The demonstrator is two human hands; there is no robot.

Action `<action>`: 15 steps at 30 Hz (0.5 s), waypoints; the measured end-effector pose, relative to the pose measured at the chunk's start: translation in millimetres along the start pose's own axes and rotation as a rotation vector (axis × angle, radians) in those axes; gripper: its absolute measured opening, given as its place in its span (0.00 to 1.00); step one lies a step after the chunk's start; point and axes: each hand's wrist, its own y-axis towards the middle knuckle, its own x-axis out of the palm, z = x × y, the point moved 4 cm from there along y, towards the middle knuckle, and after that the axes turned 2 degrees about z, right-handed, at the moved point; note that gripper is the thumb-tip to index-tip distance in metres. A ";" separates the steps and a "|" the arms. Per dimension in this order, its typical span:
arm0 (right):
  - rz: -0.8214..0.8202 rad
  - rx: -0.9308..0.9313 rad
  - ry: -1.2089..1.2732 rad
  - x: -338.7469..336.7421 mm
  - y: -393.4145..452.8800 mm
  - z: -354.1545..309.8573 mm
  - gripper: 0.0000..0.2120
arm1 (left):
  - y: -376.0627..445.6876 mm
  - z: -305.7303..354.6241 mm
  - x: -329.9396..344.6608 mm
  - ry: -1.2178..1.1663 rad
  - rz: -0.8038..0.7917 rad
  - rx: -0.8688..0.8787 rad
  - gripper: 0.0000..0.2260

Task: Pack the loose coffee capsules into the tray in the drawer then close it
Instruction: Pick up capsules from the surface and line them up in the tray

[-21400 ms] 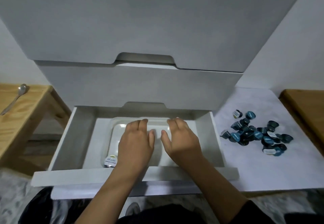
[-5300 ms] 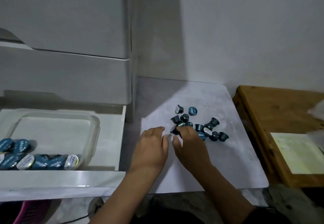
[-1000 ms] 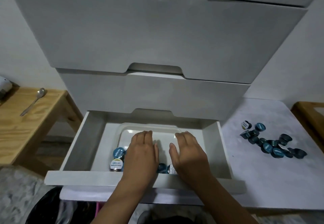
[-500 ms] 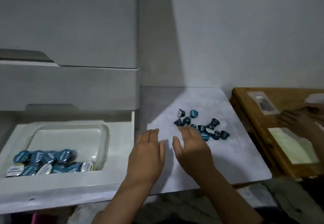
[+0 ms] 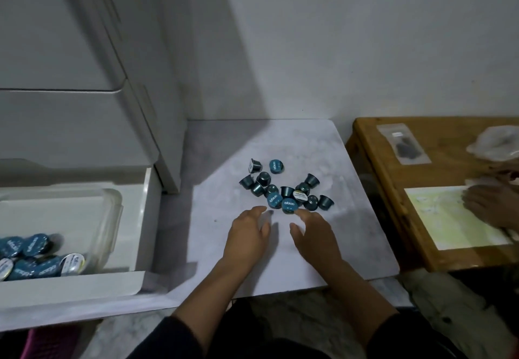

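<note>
Beside loose capsules [image 5: 286, 190], both hands [image 5: 280, 232] hover open.

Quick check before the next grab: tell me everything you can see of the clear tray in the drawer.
The tray is a clear, glossy plastic tub with rounded corners and a thick rim, cut off by the picture's left edge. It sits upright inside the open white drawer, near its right wall. Its far part shows bare bottom; its near part holds blue-lidded capsules, lying jumbled, mostly lids up. Neither hand touches it.
</note>
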 end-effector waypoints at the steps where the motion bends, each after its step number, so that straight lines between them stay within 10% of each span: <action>1: -0.012 0.019 0.008 1.1 6.3 3.7 0.19 | 7.5 0.8 5.4 -0.025 -0.003 -0.017 0.16; 15: -0.016 0.088 0.121 10.7 61.2 12.7 0.09 | 69.5 -1.8 38.8 -0.238 0.065 -0.124 0.09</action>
